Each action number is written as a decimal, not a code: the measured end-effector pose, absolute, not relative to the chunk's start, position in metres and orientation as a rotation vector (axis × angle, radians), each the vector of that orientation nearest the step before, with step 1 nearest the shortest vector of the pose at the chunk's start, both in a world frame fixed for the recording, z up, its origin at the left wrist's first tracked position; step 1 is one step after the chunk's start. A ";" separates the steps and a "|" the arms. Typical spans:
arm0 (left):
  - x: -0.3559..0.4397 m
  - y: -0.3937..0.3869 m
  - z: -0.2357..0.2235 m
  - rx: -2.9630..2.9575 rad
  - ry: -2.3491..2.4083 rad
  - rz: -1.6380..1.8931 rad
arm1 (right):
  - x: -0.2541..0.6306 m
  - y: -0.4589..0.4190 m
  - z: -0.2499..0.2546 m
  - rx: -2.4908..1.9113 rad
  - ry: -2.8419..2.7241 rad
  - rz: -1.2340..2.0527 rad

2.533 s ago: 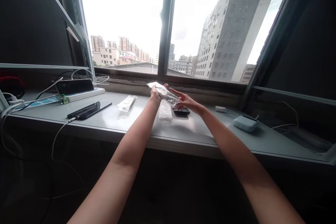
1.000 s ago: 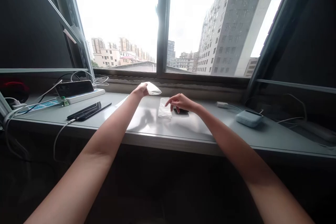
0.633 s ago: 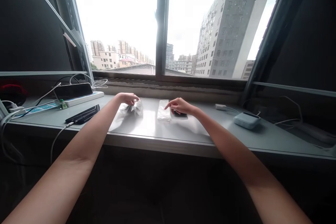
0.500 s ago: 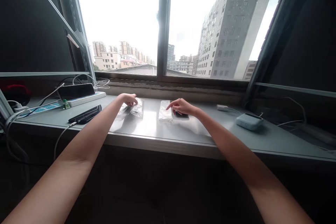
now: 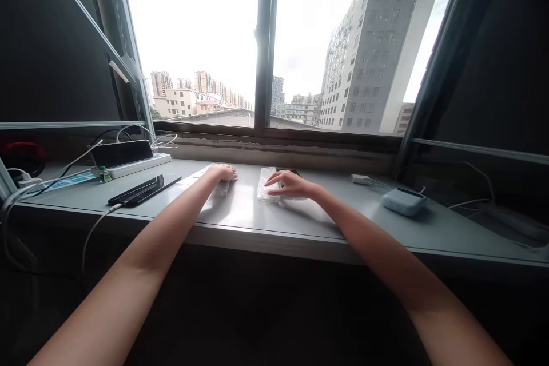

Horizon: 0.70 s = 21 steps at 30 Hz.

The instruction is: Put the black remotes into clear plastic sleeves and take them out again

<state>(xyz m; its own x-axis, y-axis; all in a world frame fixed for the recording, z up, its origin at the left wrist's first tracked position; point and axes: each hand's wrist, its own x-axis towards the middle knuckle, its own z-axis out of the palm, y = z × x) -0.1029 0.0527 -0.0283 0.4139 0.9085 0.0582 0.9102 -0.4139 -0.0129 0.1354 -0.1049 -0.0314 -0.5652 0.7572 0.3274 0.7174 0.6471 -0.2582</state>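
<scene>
i had the left hand (image 5: pixel 223 172) resting palm-down on a crumpled clear plastic bag (image 5: pixel 221 188), its fingers close together, though i could not tell whether they pinched any film or only pressed it against the pale grey desk (image 5: pixel 300 217). that weight seemed to be what kept the bag low. the right hand (image 5: pixel 292 184) was spread, its fingertips (image 5: pixel 268 181) lying on a flat clear sleeve (image 5: pixel 264 192), apparently to hold it steady. a dark remote control (image 5: pixel 288 171) sat just behind, mostly hidden. further left, a black phone (image 5: pixel 135 191) lay flat, its white cable (image 5: pixel 96 222) dropping over the desk edge, probably placed where the cable could reach, near a white power strip (image 5: pixel 139 164).
</scene>
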 end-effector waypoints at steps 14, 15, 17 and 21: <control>-0.094 0.038 -0.015 -2.475 -1.599 -0.001 | 0.131 -0.103 -0.029 -1.085 -2.381 0.173; -0.086 0.032 -0.012 -2.459 -1.559 -0.114 | 0.131 -0.102 -0.029 -1.089 -2.346 0.142; -0.068 0.017 -0.003 -2.436 -1.434 -0.375 | 0.133 -0.101 -0.027 -1.148 -2.229 0.059; -0.025 -0.025 0.015 -2.305 -1.254 -0.967 | 0.142 -0.100 -0.020 -1.322 -1.835 -0.072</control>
<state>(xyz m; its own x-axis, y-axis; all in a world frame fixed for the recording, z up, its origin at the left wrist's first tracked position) -0.0255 -0.0245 0.0147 0.3781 0.6003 0.7048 0.8343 -0.5510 0.0217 0.1418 -0.0995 -0.0204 -0.0788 0.7513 0.6552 0.8004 0.4395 -0.4076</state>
